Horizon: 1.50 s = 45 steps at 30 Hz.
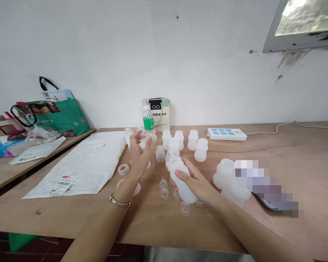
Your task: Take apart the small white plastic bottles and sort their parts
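My right hand is wrapped round a frosted white baby bottle, tilted, with a clear nipple at its top. My left hand is raised with curved fingers round a clear plastic dome cap. Below the bottle lie several clear silicone nipples on the table. White collar rings lie near my left wrist, partly hidden by the forearm. A stack of clear caps stands between my hands.
Several frosted bottles stand behind; others are at the right beside a blurred phone. A power strip, a green-labelled water bottle and a paper bag are at the back. A white mailing bag lies left.
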Available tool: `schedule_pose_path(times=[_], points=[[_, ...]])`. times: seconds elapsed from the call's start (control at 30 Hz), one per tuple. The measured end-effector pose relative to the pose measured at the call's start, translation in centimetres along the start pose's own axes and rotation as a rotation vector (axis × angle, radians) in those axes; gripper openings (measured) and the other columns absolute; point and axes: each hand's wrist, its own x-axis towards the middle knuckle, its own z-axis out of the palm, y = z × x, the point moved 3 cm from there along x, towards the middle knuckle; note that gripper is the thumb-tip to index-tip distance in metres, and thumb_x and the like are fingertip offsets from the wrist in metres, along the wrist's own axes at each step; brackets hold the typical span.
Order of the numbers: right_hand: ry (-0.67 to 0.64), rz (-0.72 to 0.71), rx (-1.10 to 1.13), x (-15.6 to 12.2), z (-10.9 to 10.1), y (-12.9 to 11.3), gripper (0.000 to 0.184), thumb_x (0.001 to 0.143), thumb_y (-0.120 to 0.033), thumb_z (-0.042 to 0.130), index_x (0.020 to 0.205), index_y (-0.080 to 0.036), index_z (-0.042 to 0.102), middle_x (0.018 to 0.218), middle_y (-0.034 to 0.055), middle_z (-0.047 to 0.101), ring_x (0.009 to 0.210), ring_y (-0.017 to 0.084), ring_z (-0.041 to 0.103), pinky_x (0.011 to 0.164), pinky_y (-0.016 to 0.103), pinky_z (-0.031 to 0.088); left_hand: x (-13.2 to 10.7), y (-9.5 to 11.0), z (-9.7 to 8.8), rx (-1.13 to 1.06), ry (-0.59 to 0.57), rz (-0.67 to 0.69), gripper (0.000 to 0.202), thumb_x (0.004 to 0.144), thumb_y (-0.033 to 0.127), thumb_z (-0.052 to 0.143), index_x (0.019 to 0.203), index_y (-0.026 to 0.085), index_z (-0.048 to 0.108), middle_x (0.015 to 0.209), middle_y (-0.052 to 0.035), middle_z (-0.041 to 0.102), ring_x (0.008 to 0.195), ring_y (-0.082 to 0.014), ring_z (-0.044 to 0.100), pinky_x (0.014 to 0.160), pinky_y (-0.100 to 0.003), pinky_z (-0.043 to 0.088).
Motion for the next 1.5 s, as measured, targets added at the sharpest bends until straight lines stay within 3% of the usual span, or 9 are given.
schedule_pose_path(times=[0.1,0.27,0.37,0.7,0.87,1.0,1.17,1.33,1.5], points=[[0.059,-0.056,-0.119,0.1,-0.1,0.2,0.030,0.083,-0.045,0.060,0.107,-0.029,0.052,0.078,-0.0020,0.056,0.063,0.014,0.054,0.055,0.027,0.045,-1.0,2.6,-0.6,-0.311,0.057,0.105,0.032,0.089,0.036,0.053,0.117,0.023,0.050,0.099,-0.0045,0.061,0.092,-0.0165,0.060,0.084,-0.033,0.048],[0.050,-0.093,-0.195,-0.1,0.0,0.1,0.027,0.084,-0.042,0.059,0.107,-0.028,0.052,0.078,-0.0021,0.056,0.064,0.014,0.053,0.055,0.026,0.044,-3.9,4.7,0.5,-0.473,-0.296,0.202,0.032,0.088,0.036,0.054,0.118,0.023,0.052,0.104,-0.0073,0.062,0.095,-0.0185,0.062,0.079,-0.032,0.052],[0.051,-0.102,-0.199,-0.2,-0.1,-0.1,0.026,0.084,-0.042,0.059,0.105,-0.027,0.052,0.077,-0.0024,0.056,0.064,0.014,0.052,0.055,0.026,0.043,-4.8,4.4,0.9,-0.437,-0.391,0.237,0.034,0.088,0.034,0.055,0.121,0.024,0.052,0.112,-0.0090,0.059,0.103,-0.0212,0.059,0.084,-0.036,0.051],[0.083,-0.138,-0.251,-0.3,0.0,-0.5,0.038,0.079,-0.039,0.066,0.111,-0.026,0.052,0.090,0.0001,0.061,0.074,0.016,0.055,0.063,0.028,0.044,-5.6,3.7,1.0,-0.471,-0.404,0.185,0.039,0.090,0.036,0.052,0.127,0.026,0.046,0.119,-0.0107,0.058,0.106,-0.0232,0.060,0.086,-0.039,0.051],[0.074,-0.110,-0.232,-0.5,0.2,-0.6,0.040,0.077,-0.045,0.067,0.107,-0.025,0.052,0.089,0.0004,0.060,0.073,0.016,0.055,0.062,0.028,0.044,-6.3,3.6,1.2,-0.473,-0.336,0.217,0.041,0.091,0.044,0.046,0.127,0.023,0.049,0.117,-0.0113,0.059,0.105,-0.0236,0.059,0.086,-0.039,0.051],[0.054,-0.078,-0.163,-0.6,0.3,-0.5,0.045,0.073,-0.048,0.069,0.106,-0.024,0.048,0.090,0.0008,0.059,0.072,0.016,0.056,0.060,0.029,0.045,-6.7,3.8,1.5,-0.484,-0.245,0.199,0.036,0.094,0.041,0.039,0.125,0.024,0.049,0.111,-0.0084,0.061,0.095,-0.0201,0.062,0.075,-0.035,0.054],[0.092,-0.080,-0.126,-0.4,-0.2,-0.4,0.053,0.071,-0.046,0.072,0.109,-0.025,0.042,0.087,-0.0005,0.059,0.070,0.015,0.056,0.061,0.029,0.046,-7.2,4.1,1.9,-0.504,-0.318,0.126,0.036,0.094,0.040,0.041,0.127,0.027,0.045,0.114,-0.0080,0.060,0.092,-0.0177,0.063,0.068,-0.030,0.056],[0.101,-0.084,-0.088,-0.1,0.2,-0.2,0.053,0.070,-0.045,0.072,0.106,-0.024,0.039,0.086,-0.0007,0.058,0.068,0.015,0.057,0.059,0.029,0.047,-7.1,4.0,2.2,-0.531,-0.364,0.115,0.038,0.093,0.045,0.039,0.127,0.028,0.042,0.112,-0.0072,0.060,0.091,-0.0197,0.063,0.070,-0.034,0.056],[0.139,-0.130,-0.096,-0.3,0.4,-0.2,0.058,0.067,-0.041,0.073,0.109,-0.026,0.036,0.089,0.0007,0.061,0.076,0.018,0.060,0.064,0.032,0.048,-6.4,4.2,2.0,-0.501,-0.546,0.174,0.049,0.089,0.046,0.045,0.136,0.039,0.033,0.118,-0.0071,0.060,0.097,-0.0276,0.064,0.071,-0.043,0.057]])
